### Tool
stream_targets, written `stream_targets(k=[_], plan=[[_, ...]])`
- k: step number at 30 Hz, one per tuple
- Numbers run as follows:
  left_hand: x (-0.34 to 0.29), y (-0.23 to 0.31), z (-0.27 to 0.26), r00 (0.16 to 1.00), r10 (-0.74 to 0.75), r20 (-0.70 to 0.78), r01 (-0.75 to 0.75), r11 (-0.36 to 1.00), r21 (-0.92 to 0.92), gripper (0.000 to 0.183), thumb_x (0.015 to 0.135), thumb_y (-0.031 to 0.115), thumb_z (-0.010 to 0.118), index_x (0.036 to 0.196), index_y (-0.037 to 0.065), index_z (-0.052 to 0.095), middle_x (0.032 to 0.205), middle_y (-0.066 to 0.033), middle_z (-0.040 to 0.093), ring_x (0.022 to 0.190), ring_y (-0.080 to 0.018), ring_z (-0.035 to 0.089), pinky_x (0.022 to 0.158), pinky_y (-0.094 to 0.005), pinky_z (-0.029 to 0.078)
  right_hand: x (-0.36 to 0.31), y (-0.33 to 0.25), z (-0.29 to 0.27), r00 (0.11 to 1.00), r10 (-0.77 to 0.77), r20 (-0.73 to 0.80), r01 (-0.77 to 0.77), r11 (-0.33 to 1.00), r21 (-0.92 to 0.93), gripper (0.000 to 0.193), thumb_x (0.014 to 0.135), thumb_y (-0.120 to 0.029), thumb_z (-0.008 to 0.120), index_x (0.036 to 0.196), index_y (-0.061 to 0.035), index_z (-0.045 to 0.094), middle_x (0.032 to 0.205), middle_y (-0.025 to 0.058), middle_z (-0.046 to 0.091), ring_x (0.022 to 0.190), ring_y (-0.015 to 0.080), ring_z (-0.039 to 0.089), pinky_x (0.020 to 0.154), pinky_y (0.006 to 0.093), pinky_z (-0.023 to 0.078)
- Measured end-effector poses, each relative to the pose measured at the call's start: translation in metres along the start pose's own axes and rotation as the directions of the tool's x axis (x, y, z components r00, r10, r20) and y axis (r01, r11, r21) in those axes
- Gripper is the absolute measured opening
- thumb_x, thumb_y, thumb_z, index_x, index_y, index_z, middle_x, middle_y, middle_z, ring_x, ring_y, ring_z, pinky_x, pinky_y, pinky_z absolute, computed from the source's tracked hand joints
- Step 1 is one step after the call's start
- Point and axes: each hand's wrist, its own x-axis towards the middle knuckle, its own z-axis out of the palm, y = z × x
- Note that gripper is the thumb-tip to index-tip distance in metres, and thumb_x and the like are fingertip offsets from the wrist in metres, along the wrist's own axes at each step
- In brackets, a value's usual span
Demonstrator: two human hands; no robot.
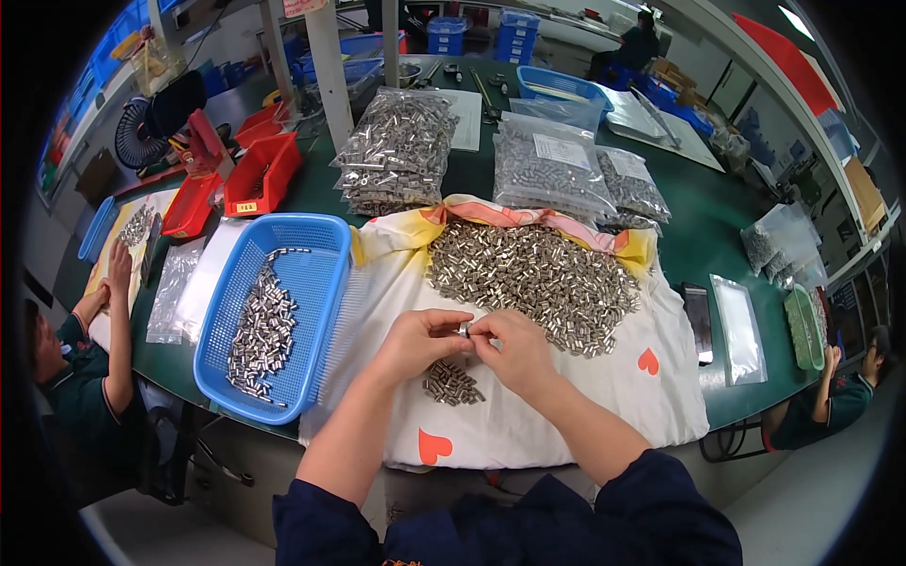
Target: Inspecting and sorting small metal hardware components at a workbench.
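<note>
Both hands meet over a white cloth with red hearts. My left hand pinches a small silvery metal piece between thumb and fingertips. From the other side my right hand closes its fingertips on the same piece. Its exact form is too small to make out. Just below the hands lies a little heap of short metal cylinders, partly covered by the left hand. Beyond them spreads a large pile of similar metal cylinders. On the left, a blue perforated basket holds more loose cylinders.
Clear bags packed with metal parts are stacked behind the cloth, with more bags to their right. Red bins stand at far left. A phone and a flat plastic bag lie right. Co-workers sit at both sides.
</note>
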Motion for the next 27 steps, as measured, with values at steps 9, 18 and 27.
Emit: stream_targets(k=[9,18,27], plan=[[0.0,0.003,-0.007,0.99,-0.049,0.132,0.052,0.998,-0.024,0.035,0.073,0.002,0.068,0.107,-0.002,0.059,0.088,-0.0019,0.061,0.075,-0.0053,0.056,0.069,-0.0194,0.047,0.013,0.003,-0.019,0.908,0.229,0.352,-0.319,0.921,0.224,0.012,0.071,-0.008,0.066,0.081,-0.0021,0.062,0.072,0.0047,0.061,0.065,0.0121,0.057,0.061,0.0254,0.046],[-0.001,0.008,-0.001,0.979,-0.067,0.191,0.036,0.987,0.157,0.034,0.073,0.005,0.069,0.105,0.002,0.061,0.08,0.0002,0.059,0.072,-0.005,0.055,0.066,-0.0196,0.046,0.014,0.05,-0.003,0.994,0.11,0.003,-0.108,0.973,-0.203,0.008,0.072,-0.012,0.061,0.078,-0.007,0.063,0.073,0.0071,0.058,0.074,0.0241,0.055,0.069,0.0355,0.043],[-0.006,0.008,-0.003,0.98,-0.05,0.192,0.019,0.987,0.159,0.035,0.073,0.005,0.069,0.106,0.002,0.06,0.08,-0.0001,0.06,0.073,-0.005,0.055,0.068,-0.0208,0.046,0.014,0.034,0.009,0.998,-0.008,0.066,0.033,0.92,-0.391,0.005,0.072,-0.012,0.061,0.075,-0.01,0.064,0.075,0.0052,0.055,0.078,0.0241,0.051,0.072,0.0357,0.041]])
